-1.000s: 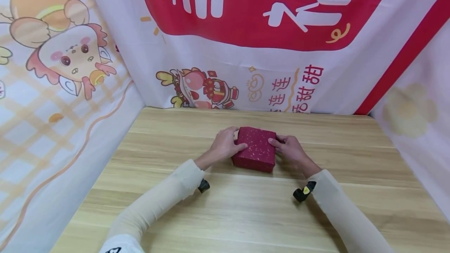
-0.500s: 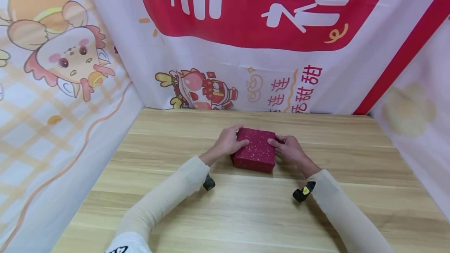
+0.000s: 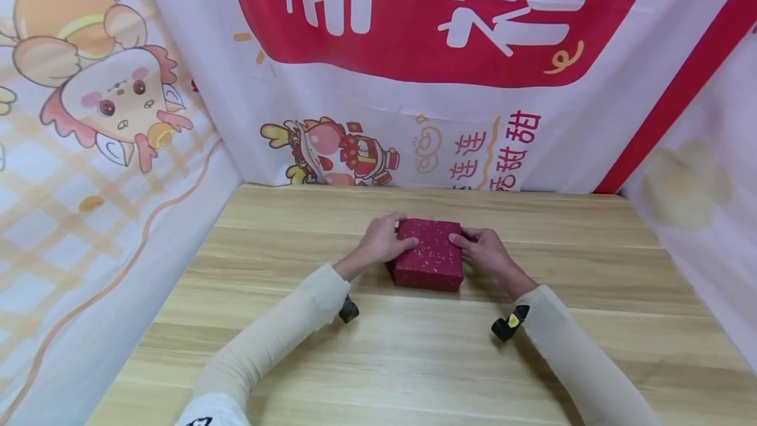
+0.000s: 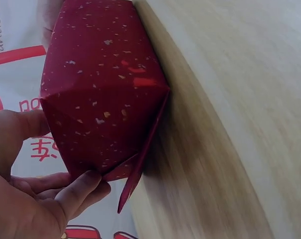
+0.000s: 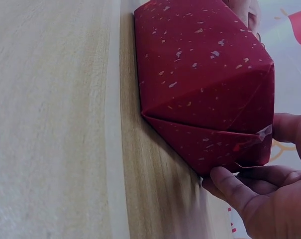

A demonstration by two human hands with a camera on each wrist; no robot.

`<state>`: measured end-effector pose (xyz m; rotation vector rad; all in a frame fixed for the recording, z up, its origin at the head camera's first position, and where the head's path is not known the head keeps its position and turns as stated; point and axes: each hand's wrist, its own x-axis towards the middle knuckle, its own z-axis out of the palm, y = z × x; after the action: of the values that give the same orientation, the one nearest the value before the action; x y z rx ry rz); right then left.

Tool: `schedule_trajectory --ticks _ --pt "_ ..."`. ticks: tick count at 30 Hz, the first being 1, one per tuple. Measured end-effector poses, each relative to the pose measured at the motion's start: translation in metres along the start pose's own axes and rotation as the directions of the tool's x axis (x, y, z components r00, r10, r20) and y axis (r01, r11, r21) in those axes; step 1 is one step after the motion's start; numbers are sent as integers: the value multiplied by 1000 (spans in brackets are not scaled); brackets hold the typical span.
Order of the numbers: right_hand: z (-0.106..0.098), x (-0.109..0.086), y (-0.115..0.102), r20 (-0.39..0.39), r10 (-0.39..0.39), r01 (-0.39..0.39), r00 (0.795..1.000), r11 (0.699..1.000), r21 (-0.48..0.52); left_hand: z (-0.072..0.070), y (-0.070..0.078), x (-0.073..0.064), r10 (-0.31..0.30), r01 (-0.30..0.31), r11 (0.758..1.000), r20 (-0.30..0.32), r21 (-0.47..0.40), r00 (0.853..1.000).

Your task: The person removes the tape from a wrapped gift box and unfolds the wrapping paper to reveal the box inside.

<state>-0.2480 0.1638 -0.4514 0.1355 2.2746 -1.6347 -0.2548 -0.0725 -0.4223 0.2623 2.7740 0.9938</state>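
A box wrapped in dark red paper with pale flecks (image 3: 428,252) sits on the wooden table between both hands. My left hand (image 3: 378,240) holds its left end, thumb on the top and fingers down the far side of that end. In the left wrist view, a loose pointed paper flap (image 4: 131,183) sticks out at this end, beside the fingertips. At the right end, my right hand (image 3: 483,252) grips the box with the thumb on top. The right wrist view shows folded paper there, a bit of clear tape (image 5: 264,132), and fingers pressing the lower fold.
The wooden table (image 3: 408,360) extends around the box on all sides. Behind it hangs a white and red printed cloth (image 3: 367,71), with more printed cloth at the left (image 3: 106,169) and right. A small black camera is strapped at each wrist.
My left hand has shifted slightly right, closer against the box end, and a pale patch seen there earlier is now mostly covered. The box has turned slightly; the right hand has barely moved.
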Motion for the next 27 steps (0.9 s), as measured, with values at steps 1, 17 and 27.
schedule_trajectory --ticks 1,17,27 --pt "0 0 0 1 -3 3 1000 1000 3 1 -1 0 7 -7 1000 -6 12 1000" --pt "-18 1 7 70 -89 85 994 995 57 2 -2 -1 46 -42 995 -42 88 998" --pt "-29 -10 2 102 -329 342 939 925 -166 2 -3 0 38 -36 997 -30 67 999"
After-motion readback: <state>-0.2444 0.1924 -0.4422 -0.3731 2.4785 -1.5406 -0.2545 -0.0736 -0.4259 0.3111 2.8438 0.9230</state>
